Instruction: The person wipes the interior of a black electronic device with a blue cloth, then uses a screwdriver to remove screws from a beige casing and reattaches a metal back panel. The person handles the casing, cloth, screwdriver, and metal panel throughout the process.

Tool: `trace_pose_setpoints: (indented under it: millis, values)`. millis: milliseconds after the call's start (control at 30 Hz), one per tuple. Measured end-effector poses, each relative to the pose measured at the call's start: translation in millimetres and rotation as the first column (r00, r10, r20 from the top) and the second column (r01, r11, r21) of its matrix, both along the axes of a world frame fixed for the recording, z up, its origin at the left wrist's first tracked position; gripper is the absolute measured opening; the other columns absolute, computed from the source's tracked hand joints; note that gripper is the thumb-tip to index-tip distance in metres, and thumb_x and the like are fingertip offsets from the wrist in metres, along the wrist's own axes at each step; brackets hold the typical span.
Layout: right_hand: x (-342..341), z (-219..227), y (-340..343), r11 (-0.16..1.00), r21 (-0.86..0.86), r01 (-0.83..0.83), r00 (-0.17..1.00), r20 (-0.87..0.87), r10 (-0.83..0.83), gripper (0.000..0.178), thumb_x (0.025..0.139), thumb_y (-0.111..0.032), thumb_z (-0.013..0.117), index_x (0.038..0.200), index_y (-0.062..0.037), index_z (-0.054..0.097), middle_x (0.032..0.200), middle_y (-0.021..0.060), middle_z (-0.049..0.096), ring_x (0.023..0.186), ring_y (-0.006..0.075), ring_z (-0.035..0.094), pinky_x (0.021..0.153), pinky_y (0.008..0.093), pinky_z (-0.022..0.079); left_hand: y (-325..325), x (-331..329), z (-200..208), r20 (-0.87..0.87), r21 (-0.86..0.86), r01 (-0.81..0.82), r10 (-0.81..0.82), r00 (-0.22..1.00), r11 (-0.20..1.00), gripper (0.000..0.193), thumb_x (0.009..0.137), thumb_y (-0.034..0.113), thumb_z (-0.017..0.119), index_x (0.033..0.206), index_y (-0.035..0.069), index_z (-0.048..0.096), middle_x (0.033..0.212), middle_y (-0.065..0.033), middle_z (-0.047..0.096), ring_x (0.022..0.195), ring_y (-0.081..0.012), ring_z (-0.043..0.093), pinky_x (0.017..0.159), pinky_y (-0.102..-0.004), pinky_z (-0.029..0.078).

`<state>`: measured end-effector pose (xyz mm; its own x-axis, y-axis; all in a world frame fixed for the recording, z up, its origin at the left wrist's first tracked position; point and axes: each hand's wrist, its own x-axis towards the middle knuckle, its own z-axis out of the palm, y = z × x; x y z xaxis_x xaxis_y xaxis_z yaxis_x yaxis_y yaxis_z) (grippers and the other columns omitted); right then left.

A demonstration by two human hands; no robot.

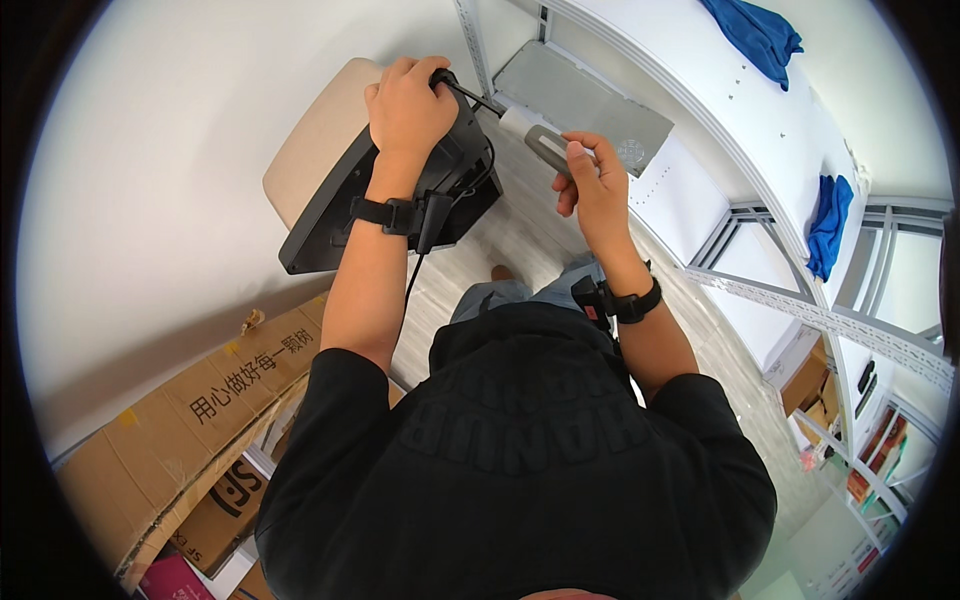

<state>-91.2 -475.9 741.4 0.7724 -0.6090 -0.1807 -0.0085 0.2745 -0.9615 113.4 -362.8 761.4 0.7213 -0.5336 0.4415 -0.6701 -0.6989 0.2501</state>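
Observation:
A bulky black housing [345, 205] with a beige panel [330, 125] behind it stands tilted ahead of me, left of centre. My left hand [412, 112] lies over its top, fingers curled round a small black fitting [443, 77] at the upper corner. My right hand [600, 185] grips a screwdriver [548, 146] by its grey and white handle, thumb along the side. The dark shaft runs left from the handle to the fitting; how the tip meets it cannot be made out. A black cable [413, 275] hangs down beside my left wrist.
White shelving with a metal frame [735, 120] curves along the right, blue cloths [830, 225] hanging there. A grey metal plate [580, 95] rests at the far side. Cardboard boxes [200, 410] stand at lower left by the white wall. Wood-look floor [520, 235] shows between.

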Motion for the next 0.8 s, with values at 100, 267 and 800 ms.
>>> trace_pose_setpoints:
  millis: [100,267,800]
  values:
    - [-3.0,0.1,-2.8,1.0,0.029,0.0,1.0,0.001,0.0,0.03,0.096,-0.031,0.053,0.111,-0.0052,0.056,0.065,0.0044,0.056,0.042,0.0073,0.046,0.04,0.0213,0.037,1.0,1.1,-0.3,0.009,-0.004,0.005,-0.005,1.0,1.0,0.026,0.073,0.011,0.059,0.095,0.02,0.071,0.09,-0.0006,0.065,0.09,-0.0205,0.059,0.078,-0.0377,0.039]
    - [-5.9,-3.0,-5.1,0.998,0.058,0.018,1.0,-0.009,-0.017,0.029,0.097,-0.031,0.053,0.11,-0.0047,0.057,0.063,0.0045,0.056,0.041,0.0077,0.046,0.039,0.0216,0.037,2.4,1.1,-1.1,0.031,-0.004,0.013,-0.013,0.999,1.0,0.026,0.073,0.011,0.058,0.095,0.02,0.071,0.09,-0.0003,0.065,0.09,-0.0206,0.059,0.078,-0.0377,0.04]
    - [-67.6,-20.6,-60.9,0.897,0.436,-0.071,0.991,0.135,0.013,0.032,0.098,-0.025,0.048,0.118,0.0007,0.05,0.091,0.018,0.065,0.054,0.0166,0.058,0.05,0.0263,0.049,-12.7,5.5,3.7,0.023,-0.045,0.095,-0.094,0.995,0.994,0.026,0.074,0.017,0.067,0.099,0.015,0.069,0.105,-0.0079,0.064,0.099,-0.0291,0.058,0.084,-0.0429,0.043]
